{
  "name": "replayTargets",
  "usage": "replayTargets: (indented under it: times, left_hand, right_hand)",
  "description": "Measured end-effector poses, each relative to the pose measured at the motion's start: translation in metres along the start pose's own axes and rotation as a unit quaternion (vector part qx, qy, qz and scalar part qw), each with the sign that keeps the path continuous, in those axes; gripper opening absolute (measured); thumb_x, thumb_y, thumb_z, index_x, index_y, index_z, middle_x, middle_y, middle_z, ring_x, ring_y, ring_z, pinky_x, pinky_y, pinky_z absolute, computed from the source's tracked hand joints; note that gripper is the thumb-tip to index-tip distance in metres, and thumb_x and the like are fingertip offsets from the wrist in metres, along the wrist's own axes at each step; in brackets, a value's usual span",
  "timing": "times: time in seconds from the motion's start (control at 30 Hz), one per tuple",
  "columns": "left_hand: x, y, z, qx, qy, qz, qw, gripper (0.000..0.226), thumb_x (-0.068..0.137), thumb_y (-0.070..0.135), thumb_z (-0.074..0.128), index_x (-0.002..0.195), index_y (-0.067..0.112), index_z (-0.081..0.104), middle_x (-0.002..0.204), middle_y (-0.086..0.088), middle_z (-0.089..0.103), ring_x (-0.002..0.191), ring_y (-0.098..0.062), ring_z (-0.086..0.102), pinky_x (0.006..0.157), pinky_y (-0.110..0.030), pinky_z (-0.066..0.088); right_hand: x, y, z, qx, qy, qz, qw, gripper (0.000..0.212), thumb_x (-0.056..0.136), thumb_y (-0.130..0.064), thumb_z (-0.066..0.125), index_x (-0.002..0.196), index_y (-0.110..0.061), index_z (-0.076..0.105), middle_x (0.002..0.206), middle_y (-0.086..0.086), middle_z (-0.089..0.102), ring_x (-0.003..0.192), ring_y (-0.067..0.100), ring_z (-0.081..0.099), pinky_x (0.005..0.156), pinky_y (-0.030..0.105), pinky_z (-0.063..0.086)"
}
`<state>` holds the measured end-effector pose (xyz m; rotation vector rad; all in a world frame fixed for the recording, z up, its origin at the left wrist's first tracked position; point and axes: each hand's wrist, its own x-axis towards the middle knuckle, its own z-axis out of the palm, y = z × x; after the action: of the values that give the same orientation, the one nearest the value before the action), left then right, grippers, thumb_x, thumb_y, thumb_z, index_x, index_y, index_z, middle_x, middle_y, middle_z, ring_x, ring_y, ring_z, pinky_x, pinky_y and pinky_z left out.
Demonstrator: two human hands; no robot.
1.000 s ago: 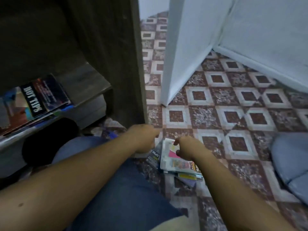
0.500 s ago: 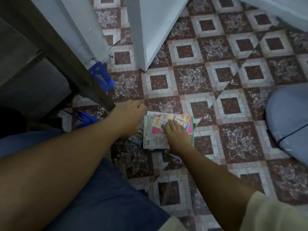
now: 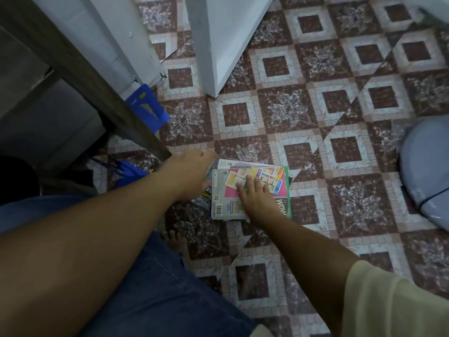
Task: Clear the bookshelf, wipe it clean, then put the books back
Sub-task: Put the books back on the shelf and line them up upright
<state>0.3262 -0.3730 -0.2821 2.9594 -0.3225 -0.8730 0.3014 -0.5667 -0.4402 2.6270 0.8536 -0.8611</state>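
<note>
A small stack of books [image 3: 222,190] lies on the patterned tile floor [image 3: 340,203], topped by a colourful pink, yellow and green cover. My right hand [image 3: 255,198] rests flat on that top cover with its fingers spread. At the stack's left edge sits my left hand [image 3: 192,171], fingers curled around the edge and fingertips hidden. A dark book [image 3: 204,199] pokes out under that hand. The bookshelf's dark wooden side panel [image 3: 85,76] runs diagonally at the upper left; its shelves are out of view.
A blue plastic item [image 3: 148,108] leans by the shelf's foot, and a blue bag [image 3: 126,171] lies beneath it. A white door edge [image 3: 218,45] stands ahead. A grey-blue cushion [image 3: 427,171] sits at the right. My jeans-clad knee [image 3: 145,300] and bare toes [image 3: 173,239] are close below.
The view tipped down from the shelf to the floor. The stack now lies flat on the tiles, and my right hand went from gripping its edge to lying flat on top.
</note>
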Motion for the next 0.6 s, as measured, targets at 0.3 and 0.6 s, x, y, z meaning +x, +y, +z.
replayTargets:
  times: [0.3, 0.6]
  left_hand:
    - [-0.013, 0.0, -0.006, -0.003, -0.066, -0.016, 0.998, 0.056, 0.097, 0.035, 0.051, 0.146, 0.022, 0.027, 0.14, -0.005, 0.045, 0.121, -0.026, 0.047, 0.088, -0.037, 0.045]
    - [-0.043, 0.001, -0.03, 0.081, 0.008, -0.05, 0.995, 0.05, 0.081, 0.032, 0.072, 0.121, 0.019, 0.045, 0.118, -0.005, 0.056, 0.106, -0.025, 0.056, 0.072, -0.034, 0.041]
  right_hand:
    - [-0.004, 0.014, -0.05, 0.046, -0.033, -0.045, 0.997, 0.044, 0.09, -0.014, 0.057, 0.132, -0.008, 0.045, 0.126, 0.015, 0.054, 0.112, 0.031, 0.055, 0.087, 0.039, 0.049]
    - [-0.045, 0.005, -0.19, 0.118, 0.011, -0.066, 0.991, 0.025, 0.091, -0.016, 0.055, 0.115, -0.01, 0.058, 0.104, 0.01, 0.063, 0.077, 0.021, 0.052, 0.067, 0.031, 0.044]
